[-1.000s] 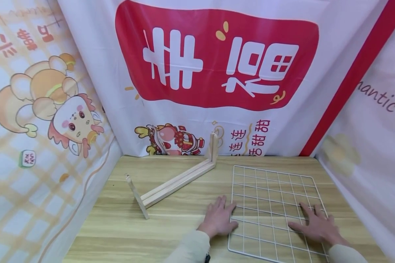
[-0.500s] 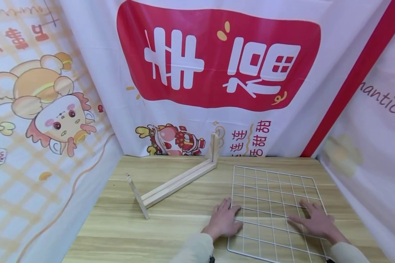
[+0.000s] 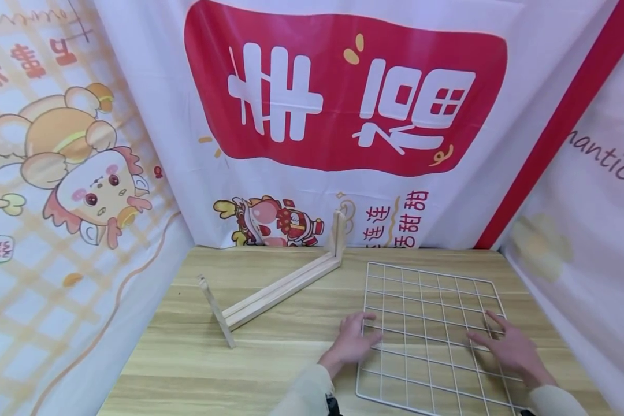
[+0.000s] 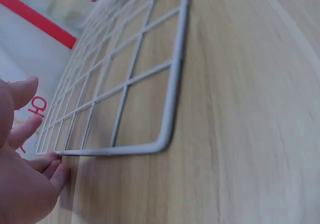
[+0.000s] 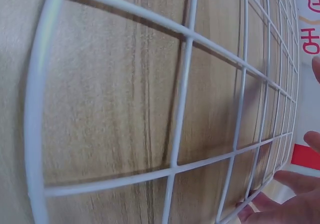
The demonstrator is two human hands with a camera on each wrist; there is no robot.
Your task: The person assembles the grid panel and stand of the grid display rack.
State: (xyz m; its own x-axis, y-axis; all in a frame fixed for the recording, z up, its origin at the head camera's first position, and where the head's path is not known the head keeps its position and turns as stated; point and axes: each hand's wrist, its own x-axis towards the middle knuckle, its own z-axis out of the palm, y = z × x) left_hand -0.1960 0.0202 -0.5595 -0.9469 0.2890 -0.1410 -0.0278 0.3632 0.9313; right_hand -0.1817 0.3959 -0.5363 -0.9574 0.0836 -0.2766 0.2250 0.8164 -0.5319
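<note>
A white wire grid panel (image 3: 427, 360) lies on the wooden table at the right. At its left edge is my left hand (image 3: 351, 341), thumb and index finger spread across the rim. In the left wrist view, bent fingertips of that hand (image 4: 30, 174) meet the outer wire, while the thumb stands apart above it. My right hand (image 3: 515, 349) is at the right edge, thumb and index finger reaching inward over the wires. Lower fingers of that hand (image 5: 295, 199) touch the rim in the right wrist view, with the thumb held away. Neither hand visibly pinches the panel.
A pale wooden frame (image 3: 281, 293), a long bar with an upright piece at each end, stands at the left on the table (image 3: 270, 370). Printed cloth (image 3: 338, 86) hangs behind the table and along both sides.
My left hand has drawn its fingers in at the panel's left edge. The right hand has shifted outward toward the right edge. The panel has slid very slightly left.
</note>
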